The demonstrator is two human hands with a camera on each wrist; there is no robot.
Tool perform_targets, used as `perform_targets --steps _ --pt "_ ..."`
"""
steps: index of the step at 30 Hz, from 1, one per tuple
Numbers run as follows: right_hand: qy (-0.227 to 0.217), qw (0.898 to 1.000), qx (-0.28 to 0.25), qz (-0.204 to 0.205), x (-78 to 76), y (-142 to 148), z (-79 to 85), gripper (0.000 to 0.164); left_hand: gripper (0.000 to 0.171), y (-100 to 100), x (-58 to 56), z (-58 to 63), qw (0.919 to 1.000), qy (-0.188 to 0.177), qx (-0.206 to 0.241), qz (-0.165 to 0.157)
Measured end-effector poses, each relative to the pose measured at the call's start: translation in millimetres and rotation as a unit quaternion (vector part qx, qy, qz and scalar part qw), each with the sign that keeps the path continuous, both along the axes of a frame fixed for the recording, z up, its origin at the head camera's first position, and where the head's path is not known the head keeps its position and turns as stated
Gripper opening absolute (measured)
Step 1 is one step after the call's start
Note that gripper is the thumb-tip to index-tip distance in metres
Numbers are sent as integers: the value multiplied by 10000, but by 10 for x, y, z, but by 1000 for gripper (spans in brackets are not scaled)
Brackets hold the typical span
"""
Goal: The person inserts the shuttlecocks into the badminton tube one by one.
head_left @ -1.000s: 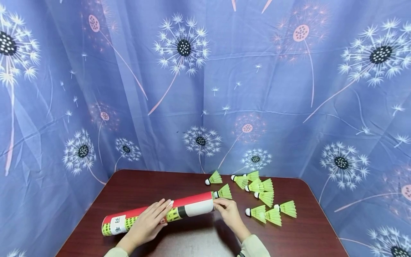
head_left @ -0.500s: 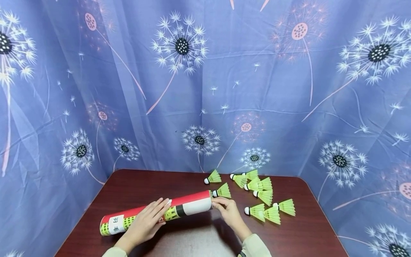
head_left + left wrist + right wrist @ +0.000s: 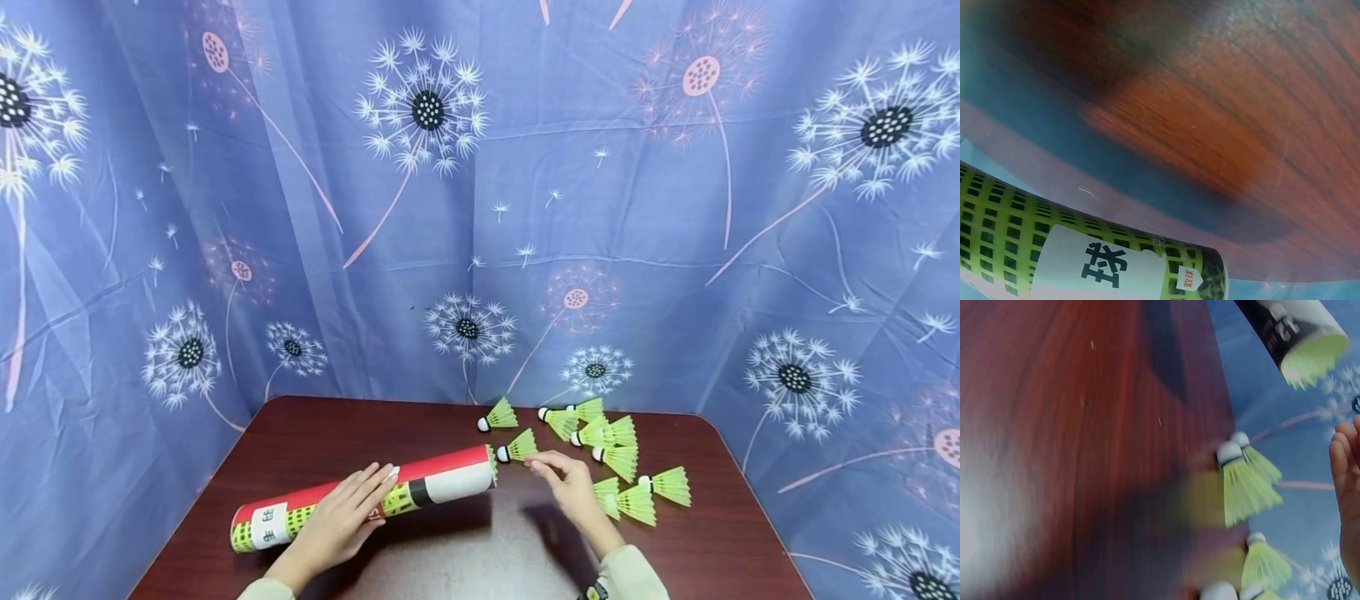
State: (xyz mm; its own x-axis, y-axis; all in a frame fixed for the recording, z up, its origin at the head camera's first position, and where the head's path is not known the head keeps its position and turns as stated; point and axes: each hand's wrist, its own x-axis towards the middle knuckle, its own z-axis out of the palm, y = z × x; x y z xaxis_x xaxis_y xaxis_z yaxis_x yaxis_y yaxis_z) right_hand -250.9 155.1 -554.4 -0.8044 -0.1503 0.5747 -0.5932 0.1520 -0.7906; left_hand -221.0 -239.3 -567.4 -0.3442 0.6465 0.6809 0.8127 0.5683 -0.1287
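A cardboard shuttlecock tube (image 3: 450, 483), red, white and yellow-green with black writing, lies slanted across the left half of the table. My left hand (image 3: 347, 512) holds it around the middle, fingers over the top and thumb on the near side. A yellow-green feather skirt (image 3: 1316, 355) fills the tube's right mouth in the right wrist view. My right hand (image 3: 570, 492) is just right of that mouth, nothing in its fingers. Its fingertips overlap the skirt edge of a yellow shuttlecock (image 3: 517, 447) lying with its white cork toward the tube.
One shuttlecock (image 3: 498, 414) lies farther back. Several more form a cluster (image 3: 617, 462) at the back right, and others (image 3: 667, 485) lie right of my right hand. A blue dandelion-print curtain (image 3: 480, 208) surrounds the brown table (image 3: 720, 533).
My right hand has left the tube's mouth and moved right and slightly back, to the nearest shuttlecock. The left hand and tube stay nearly still.
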Motion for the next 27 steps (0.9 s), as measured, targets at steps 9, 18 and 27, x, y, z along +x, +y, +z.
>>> perform_targets --steps 9,18,27 --pt "-140 9987 88 -487 58 437 77 16 51 -7 22 -10 10000 -82 15 17" --pt "-263 9838 732 -1613 264 767 341 15 51 -25 31 -38 9999 -105 30 80" --pt "-444 9745 959 -1977 262 1062 146 14 51 -36 42 -70 9998 -97 6 144"
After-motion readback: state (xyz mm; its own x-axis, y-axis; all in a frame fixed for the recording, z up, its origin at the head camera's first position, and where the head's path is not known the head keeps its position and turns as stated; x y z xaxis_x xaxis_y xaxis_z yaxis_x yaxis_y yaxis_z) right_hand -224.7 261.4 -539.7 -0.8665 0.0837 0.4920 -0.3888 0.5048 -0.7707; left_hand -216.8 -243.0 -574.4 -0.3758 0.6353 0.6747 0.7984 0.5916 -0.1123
